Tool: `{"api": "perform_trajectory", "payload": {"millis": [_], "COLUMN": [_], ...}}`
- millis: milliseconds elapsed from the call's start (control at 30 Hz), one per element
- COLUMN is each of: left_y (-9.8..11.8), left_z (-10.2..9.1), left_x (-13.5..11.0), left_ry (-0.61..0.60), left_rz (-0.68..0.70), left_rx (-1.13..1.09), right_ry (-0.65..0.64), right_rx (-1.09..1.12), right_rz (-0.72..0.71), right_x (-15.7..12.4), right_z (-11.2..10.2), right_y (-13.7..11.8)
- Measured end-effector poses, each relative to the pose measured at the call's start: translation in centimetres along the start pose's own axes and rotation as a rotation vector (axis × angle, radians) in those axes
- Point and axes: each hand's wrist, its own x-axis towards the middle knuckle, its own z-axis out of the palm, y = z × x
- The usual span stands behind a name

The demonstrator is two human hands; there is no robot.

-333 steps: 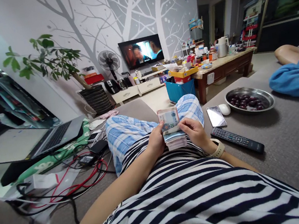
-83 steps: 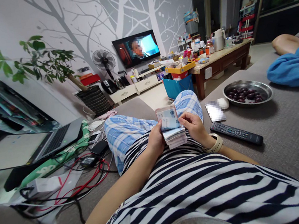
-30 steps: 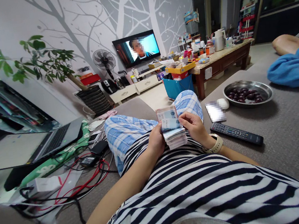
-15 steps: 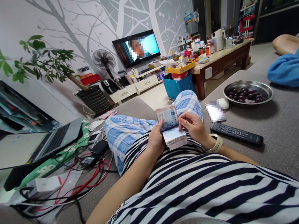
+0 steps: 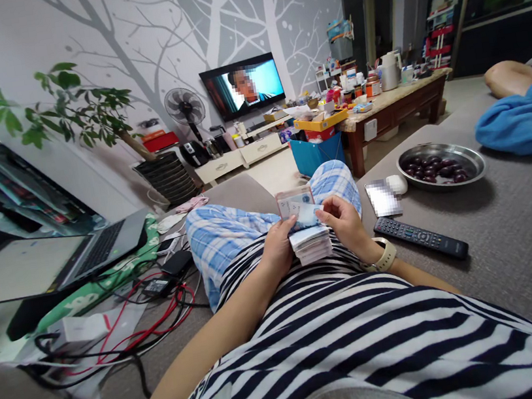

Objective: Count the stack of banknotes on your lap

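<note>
Banknotes in both hands show print too small to read

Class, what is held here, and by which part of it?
A stack of blue and pinkish paper banknotes: the left hand holds its left side, while the right hand pinches a bluish note by its right edge.

Papery banknotes, a glossy metal bowl, matt woven cloth sofa.

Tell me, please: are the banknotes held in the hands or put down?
Held: the left hand grips the banknotes, and the right hand pinches one near its edge.
</note>
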Motion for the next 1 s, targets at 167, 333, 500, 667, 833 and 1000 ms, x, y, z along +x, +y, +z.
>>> {"api": "perform_trajectory", "payload": {"millis": [167,333,500,667,833,1000], "left_y": [0.13,-0.12,-0.52,-0.68,-0.69,-0.75], "left_z": [0.09,-0.16,-0.52,-0.41,-0.20,-0.21], "left_x": [0.01,0.26,0.78,0.97,0.87,0.88], "left_ry": [-0.007,0.006,0.037,0.038,-0.017,-0.061], "left_rz": [-0.017,-0.006,-0.012,-0.021,-0.009,-0.002], "left_rx": [0.009,0.013,-0.016,-0.060,-0.110,-0.116], "right_ry": [-0.026,-0.026,-0.029,-0.034,-0.049,-0.048], "right_rx": [-0.038,-0.037,-0.033,-0.030,-0.015,-0.008], "right_rz": [-0.024,-0.032,-0.039,-0.051,-0.065,-0.066], "right_x": [-0.06,-0.12,-0.17,-0.18,-0.24,-0.28], "right_z": [-0.08,-0.09,-0.10,-0.12,-0.10,-0.07], "right_y": [-0.25,-0.38,-0.34,-0.31,-0.38,-0.63]}}
